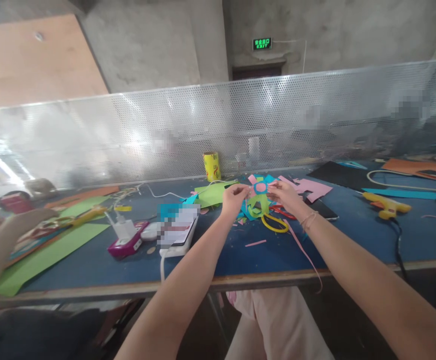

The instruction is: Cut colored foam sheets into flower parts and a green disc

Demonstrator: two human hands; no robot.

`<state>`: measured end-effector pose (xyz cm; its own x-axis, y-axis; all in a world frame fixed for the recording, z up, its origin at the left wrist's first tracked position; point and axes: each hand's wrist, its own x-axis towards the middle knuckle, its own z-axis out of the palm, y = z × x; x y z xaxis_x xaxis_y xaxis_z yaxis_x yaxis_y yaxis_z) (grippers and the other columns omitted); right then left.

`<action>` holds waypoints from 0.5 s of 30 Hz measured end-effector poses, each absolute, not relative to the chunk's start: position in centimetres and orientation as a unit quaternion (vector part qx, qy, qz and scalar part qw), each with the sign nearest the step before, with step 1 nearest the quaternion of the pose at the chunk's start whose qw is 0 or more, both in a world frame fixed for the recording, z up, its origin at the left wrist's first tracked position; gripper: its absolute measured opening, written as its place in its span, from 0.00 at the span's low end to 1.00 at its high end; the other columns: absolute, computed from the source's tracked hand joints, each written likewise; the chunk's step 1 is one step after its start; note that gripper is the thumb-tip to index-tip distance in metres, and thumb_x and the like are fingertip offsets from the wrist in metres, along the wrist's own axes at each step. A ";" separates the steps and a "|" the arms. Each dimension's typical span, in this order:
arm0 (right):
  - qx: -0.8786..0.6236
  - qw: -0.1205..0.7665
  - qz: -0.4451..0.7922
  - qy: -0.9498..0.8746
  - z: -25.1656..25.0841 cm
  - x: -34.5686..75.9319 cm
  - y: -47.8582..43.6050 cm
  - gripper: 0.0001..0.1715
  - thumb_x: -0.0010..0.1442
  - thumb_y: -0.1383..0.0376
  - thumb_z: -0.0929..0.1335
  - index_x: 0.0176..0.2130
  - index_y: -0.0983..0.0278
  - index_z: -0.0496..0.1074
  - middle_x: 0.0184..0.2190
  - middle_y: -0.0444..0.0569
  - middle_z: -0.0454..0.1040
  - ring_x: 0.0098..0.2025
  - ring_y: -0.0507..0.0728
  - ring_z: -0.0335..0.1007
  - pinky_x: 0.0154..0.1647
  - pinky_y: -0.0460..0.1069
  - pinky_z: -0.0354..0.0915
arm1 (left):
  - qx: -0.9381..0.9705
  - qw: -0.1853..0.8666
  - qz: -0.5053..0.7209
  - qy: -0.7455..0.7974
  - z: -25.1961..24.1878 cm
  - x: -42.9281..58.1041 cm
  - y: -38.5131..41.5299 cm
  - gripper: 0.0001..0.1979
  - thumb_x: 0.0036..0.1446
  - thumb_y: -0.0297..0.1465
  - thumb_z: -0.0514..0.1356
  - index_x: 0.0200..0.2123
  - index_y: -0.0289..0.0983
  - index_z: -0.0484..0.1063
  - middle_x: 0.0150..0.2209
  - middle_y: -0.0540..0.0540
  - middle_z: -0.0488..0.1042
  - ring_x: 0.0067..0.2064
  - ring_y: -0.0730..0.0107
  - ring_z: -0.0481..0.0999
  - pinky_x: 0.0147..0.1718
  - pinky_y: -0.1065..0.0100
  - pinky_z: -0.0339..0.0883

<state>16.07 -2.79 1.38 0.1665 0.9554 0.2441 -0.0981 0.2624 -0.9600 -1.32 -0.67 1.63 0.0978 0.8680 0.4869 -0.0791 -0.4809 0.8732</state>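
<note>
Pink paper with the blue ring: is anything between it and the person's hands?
Nothing visible is: the left hand and the right hand hold the pink paper from either side. The yellow handle shows below it, not between.

- Beneath the phone point(180, 231), we see our table point(240, 260).
- Left of it, a power strip point(126, 245).
- Right of it, the paper piece point(261, 188); farther right, a glue gun point(388, 203).
- Behind it rightward, the can point(212, 167); farther back, the partition point(187, 130).

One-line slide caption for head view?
Left hand and right hand hold a pink-and-blue cutout over a blue table, yellow glue gun at right.
</note>
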 end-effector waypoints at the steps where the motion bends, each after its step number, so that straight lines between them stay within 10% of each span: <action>1: -0.437 0.625 0.419 -0.492 1.4 16.0 -2.8 0.16 0.40 0.63 0.72 0.30 0.63 0.65 0.24 0.41 0.69 0.26 0.50 0.69 0.30 0.47 0.66 | 0.627 0.423 0.581 0.302 1.5 -1.1 -0.8 0.08 0.43 0.34 0.62 0.26 0.34 0.73 0.21 0.50 0.71 0.24 0.75 0.68 0.27 0.71 0.64; 15: -0.399 0.626 0.429 -0.514 1.1 15.8 -2.3 0.16 0.40 0.63 0.73 0.30 0.63 0.67 0.25 0.41 0.70 0.28 0.51 0.69 0.34 0.49 0.66 | 0.629 0.487 0.530 0.295 1.5 -0.2 -2.1 0.11 0.36 0.35 0.67 0.22 0.33 0.73 0.15 0.53 0.67 0.19 0.80 0.63 0.20 0.74 0.60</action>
